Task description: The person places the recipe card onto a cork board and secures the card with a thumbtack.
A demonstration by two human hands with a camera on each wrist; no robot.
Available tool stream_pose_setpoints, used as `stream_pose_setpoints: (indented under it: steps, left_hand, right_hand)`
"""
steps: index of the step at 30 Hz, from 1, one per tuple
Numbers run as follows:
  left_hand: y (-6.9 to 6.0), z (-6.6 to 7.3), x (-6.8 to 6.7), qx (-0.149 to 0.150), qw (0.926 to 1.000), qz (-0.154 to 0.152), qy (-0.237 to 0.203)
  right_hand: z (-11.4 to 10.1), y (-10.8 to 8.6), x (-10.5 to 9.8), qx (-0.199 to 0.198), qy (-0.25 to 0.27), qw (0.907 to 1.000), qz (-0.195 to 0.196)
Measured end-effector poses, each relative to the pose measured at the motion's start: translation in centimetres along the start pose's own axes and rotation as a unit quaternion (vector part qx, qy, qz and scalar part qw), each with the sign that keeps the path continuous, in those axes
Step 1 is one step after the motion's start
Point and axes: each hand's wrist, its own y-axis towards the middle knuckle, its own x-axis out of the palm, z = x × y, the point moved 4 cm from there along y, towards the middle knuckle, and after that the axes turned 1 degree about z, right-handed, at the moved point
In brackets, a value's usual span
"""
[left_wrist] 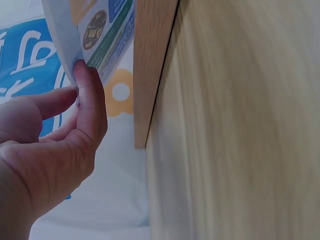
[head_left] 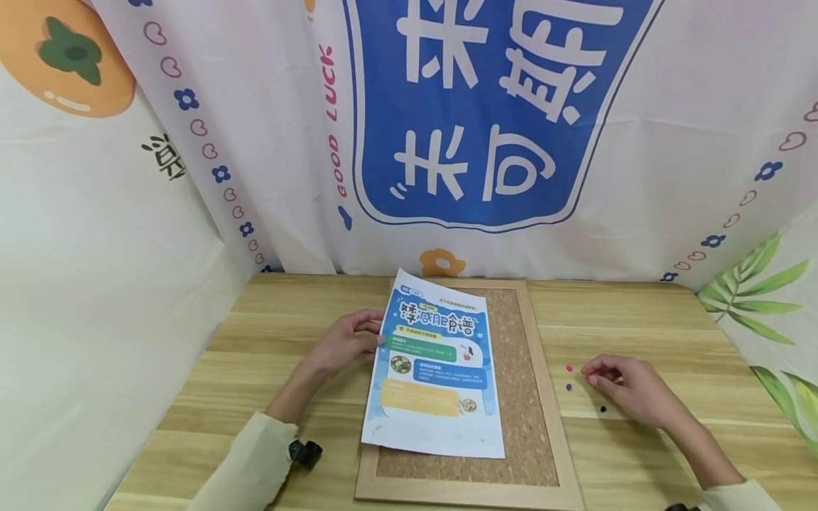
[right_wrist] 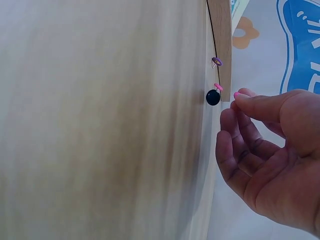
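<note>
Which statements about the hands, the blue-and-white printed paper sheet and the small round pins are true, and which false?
1. The left hand holds the blue-and-white printed paper sheet. True.
2. The right hand is empty. False: it pinches a small pink pin.
3. A small round black pin and a small round purple pin lie on the wooden table. True.
4. The sheet hides the whole brown cork board. False: bare cork shows on its right.

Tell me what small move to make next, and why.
I'd probably use the left grip to square the printed sheet on the corkboard and lay it flat: it sits askew, overlapping the wooden frame, with its held edge raised. The right grip seems to pinch a pink pin that could then fix it.
</note>
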Motion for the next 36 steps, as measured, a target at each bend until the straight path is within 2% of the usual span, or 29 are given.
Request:
stream_pose_setpoints:
  steps: [6,13,18,24,36]
  left_hand:
    - [0.5,-0.2,1.5,-0.005,0.9999,-0.011,-0.01]
    - [0.7,0.1,2.9,-0.011,0.9997,-0.01,-0.02]
    - [0.8,0.2,3.7,-0.005,0.9998,-0.01,-0.018]
    - [1.1,0.3,4.5,0.007,0.9999,-0.012,0.008]
    - [1.5,0.7,5.1,0.011,0.9958,0.021,0.089]
  right_hand:
    - [-0.1,0.0,0.0,0.002,0.003,1.0,-0.002]
    - [-0.2,0.0,0.1,0.0,0.009,1.0,0.001]
    - [-0.3,0.1,0.2,-0.007,0.014,0.9999,0.006]
    - [-0.4,0.2,0.4,-0.009,0.018,0.9998,0.006]
    - [-0.9,0.4,0.4,-0.006,0.028,0.9996,0.002]
